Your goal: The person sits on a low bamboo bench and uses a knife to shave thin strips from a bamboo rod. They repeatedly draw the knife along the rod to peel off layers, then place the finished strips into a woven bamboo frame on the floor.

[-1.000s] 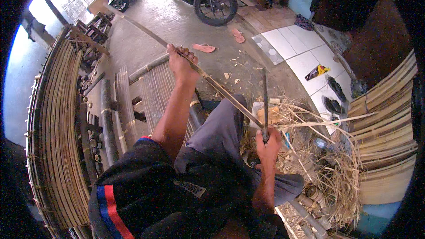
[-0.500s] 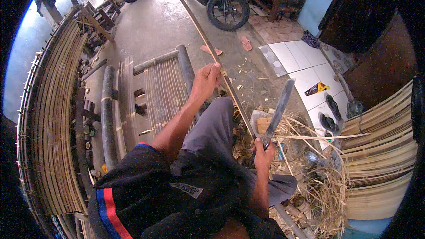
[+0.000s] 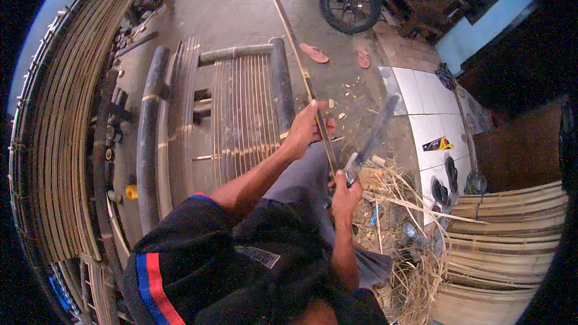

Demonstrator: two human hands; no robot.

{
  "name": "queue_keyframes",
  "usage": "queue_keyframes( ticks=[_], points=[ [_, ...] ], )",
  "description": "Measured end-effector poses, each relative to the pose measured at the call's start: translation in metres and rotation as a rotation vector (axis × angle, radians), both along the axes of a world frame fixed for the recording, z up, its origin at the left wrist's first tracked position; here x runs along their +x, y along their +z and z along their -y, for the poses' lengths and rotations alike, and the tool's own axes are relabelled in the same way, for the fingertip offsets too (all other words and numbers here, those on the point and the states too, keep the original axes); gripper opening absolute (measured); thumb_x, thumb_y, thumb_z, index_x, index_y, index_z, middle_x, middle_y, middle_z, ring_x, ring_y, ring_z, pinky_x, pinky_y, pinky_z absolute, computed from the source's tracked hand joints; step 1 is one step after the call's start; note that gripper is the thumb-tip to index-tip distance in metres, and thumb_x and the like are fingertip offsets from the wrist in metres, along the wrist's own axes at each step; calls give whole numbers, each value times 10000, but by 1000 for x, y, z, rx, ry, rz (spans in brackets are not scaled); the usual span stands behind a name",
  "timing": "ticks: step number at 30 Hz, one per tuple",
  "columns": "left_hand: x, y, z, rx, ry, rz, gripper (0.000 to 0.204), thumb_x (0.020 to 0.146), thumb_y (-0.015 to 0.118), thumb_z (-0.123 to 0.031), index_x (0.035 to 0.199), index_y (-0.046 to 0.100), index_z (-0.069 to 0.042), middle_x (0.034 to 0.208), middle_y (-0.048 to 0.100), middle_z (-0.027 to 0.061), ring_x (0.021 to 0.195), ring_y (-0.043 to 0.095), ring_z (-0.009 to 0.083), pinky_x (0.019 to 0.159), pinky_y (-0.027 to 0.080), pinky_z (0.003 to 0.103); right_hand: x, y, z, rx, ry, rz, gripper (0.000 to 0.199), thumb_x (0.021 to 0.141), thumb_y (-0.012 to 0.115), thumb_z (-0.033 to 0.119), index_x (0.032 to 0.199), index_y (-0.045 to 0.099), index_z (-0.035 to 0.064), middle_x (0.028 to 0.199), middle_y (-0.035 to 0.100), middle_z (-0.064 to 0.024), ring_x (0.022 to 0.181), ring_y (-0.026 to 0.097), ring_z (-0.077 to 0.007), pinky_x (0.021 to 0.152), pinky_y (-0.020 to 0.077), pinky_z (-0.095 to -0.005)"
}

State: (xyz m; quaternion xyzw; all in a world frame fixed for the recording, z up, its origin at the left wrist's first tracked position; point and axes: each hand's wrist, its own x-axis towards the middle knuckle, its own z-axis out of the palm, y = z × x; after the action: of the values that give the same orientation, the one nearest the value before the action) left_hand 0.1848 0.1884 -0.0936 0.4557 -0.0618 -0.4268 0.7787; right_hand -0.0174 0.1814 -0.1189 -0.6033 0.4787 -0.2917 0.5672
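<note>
- Concrete floor [image 3: 235, 6] carries a bamboo bench frame [image 3: 241, 108].
- Two sandals [image 3: 314, 53] lie near the motorbike wheel [image 3: 348, 5].
- Bamboo shavings [image 3: 409, 216] pile by the white tiles [image 3: 421, 102].

Left hand [image 3: 307, 129]: gripping a long bamboo strip [image 3: 301, 66]
Right hand [image 3: 346, 195]: clasping a blade [image 3: 376, 135], edge against the strip
Beside the knees: bamboo bench frame [image 3: 241, 108]
Floor [image 3: 229, 6]: shavings [image 3: 409, 247], sandals [image 3: 314, 53]
</note>
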Motion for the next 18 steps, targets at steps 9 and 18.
queue_keyframes(
  ticks=[9,18],
  points=[
    [132,27,-2,-114,465,20,433,1009,437,-484,848,524,-92,592,407,-15,461,366,108,412,293,277,2,-22,1,-202,182,-158,306,906,636,340,950,647,37,782,682,-79,706,642,-208,697,514,-363],
    [172,25,-17,-145,529,95,371,1018,470,-403,901,523,-54,646,416,-3,483,364,108,406,278,264,-17,-30,13,47,228,-97,271,930,629,309,895,625,40,725,667,-47,604,617,-161,611,504,-333]
  ],
)
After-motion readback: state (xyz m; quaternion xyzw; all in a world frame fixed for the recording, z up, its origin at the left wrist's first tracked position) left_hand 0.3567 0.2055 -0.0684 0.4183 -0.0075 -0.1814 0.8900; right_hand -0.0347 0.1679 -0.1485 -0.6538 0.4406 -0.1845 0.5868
